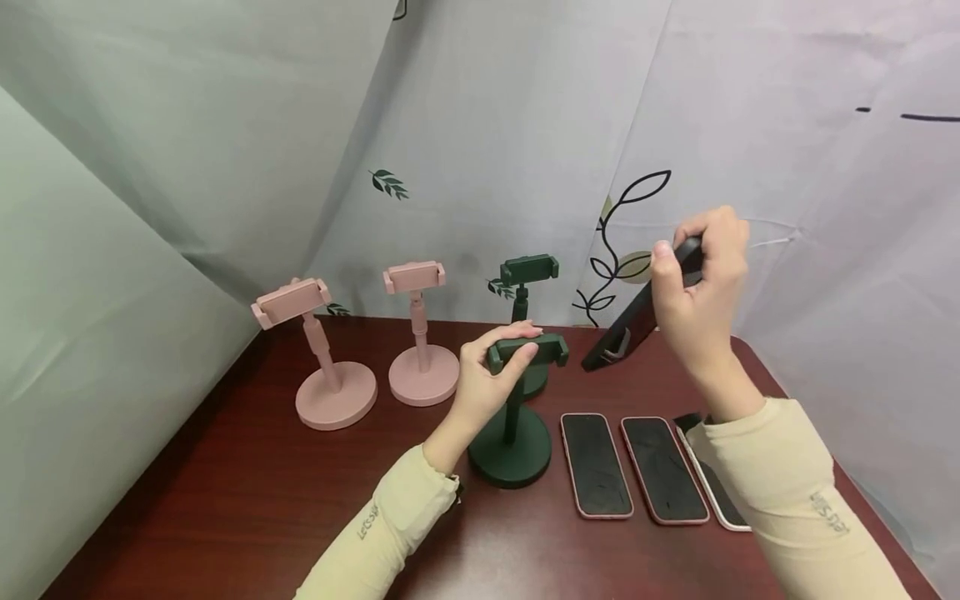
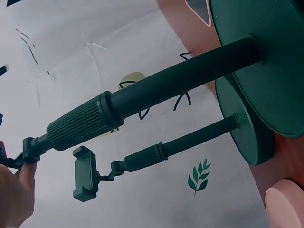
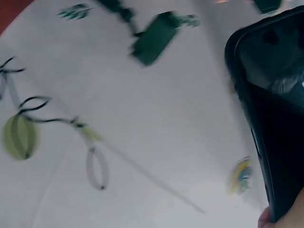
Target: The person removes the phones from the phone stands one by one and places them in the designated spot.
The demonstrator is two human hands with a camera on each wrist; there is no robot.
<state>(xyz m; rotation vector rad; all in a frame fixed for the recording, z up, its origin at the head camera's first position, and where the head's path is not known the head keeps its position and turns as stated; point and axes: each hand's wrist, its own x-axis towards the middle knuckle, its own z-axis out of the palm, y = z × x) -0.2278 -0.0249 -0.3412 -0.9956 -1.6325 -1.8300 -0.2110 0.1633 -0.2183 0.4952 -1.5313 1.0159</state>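
Observation:
My left hand [image 1: 486, 375] grips the clamp head of the nearer dark green phone stand [image 1: 510, 450], thumb in front and fingers behind. The left wrist view shows this stand's ribbed post [image 2: 180, 80] from the side, with the hand at its head. Raised at the right, my right hand [image 1: 708, 283] holds a smartphone in a black case [image 1: 637, 325], tilted, with a ring or kickstand on its back. In the right wrist view the phone's dark screen [image 3: 280, 109] shows, and only a bit of the hand.
A second green stand [image 1: 529, 268] is behind the first. Two pink stands [image 1: 337, 396] [image 1: 423, 375] are at the left. Three phones [image 1: 597, 467] [image 1: 663, 471] [image 1: 720, 483] lie on the dark red table [image 1: 247, 500], the last partly behind the right sleeve. Patterned white cloth [image 1: 510, 108] hangs behind.

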